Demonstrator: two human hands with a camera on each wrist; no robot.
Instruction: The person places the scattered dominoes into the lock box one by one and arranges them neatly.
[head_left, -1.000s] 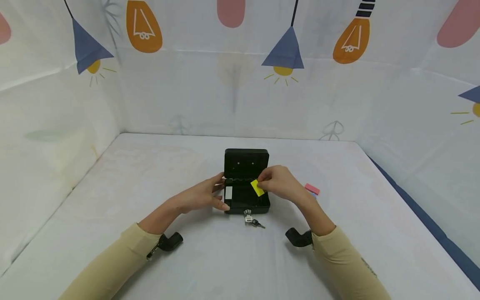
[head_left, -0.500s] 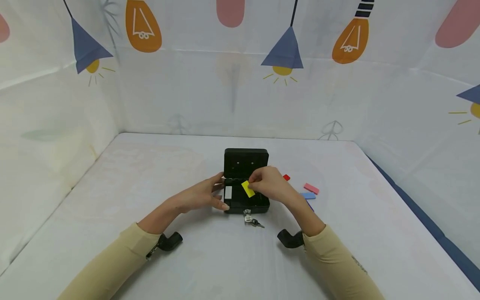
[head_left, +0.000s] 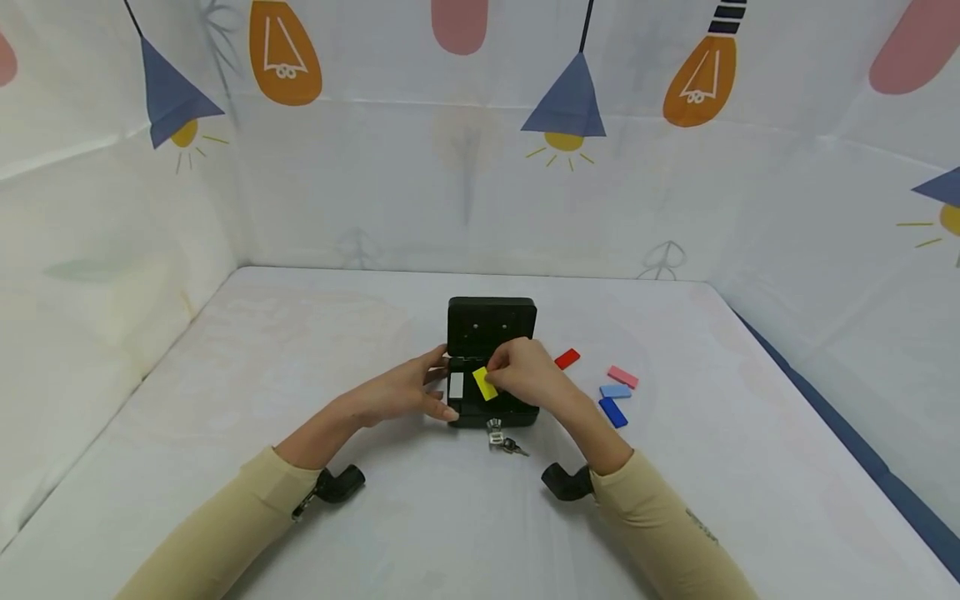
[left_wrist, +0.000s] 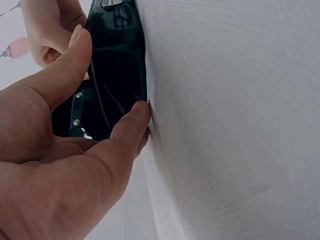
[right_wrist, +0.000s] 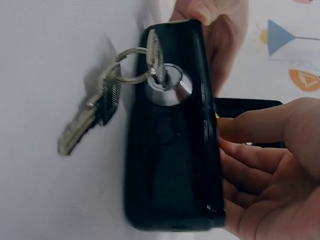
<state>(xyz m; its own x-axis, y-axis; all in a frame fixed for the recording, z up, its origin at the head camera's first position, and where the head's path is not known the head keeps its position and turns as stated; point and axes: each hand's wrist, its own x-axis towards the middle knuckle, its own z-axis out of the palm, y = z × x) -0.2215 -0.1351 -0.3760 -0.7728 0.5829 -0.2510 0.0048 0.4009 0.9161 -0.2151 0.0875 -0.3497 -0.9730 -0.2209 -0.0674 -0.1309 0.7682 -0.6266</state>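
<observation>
A small black cash box (head_left: 495, 421) stands on the table with its lid (head_left: 491, 325) raised. My left hand (head_left: 405, 386) grips its left end, thumb at the front corner and fingers along the side toward the back. Over the inside of the box, my right hand (head_left: 527, 372) pinches a flat yellow domino block (head_left: 484, 384) between thumb and fingers, tilted above the floor of the box. In the right wrist view, a key stands in the front lock (right_wrist: 170, 85), and a second key (right_wrist: 80, 127) hangs from its ring.
To the right of the box lie a red block (head_left: 567, 358), a pink block (head_left: 622, 377), a light blue block (head_left: 615, 391) and a dark blue block (head_left: 612, 412). A white label (head_left: 457, 385) shows inside the box at the left. Patterned cloth walls surround the white table (head_left: 360, 533).
My right hand has moved left over the box with the yellow domino block, uncovering the red and blue blocks. My left hand keeps its place on the box.
</observation>
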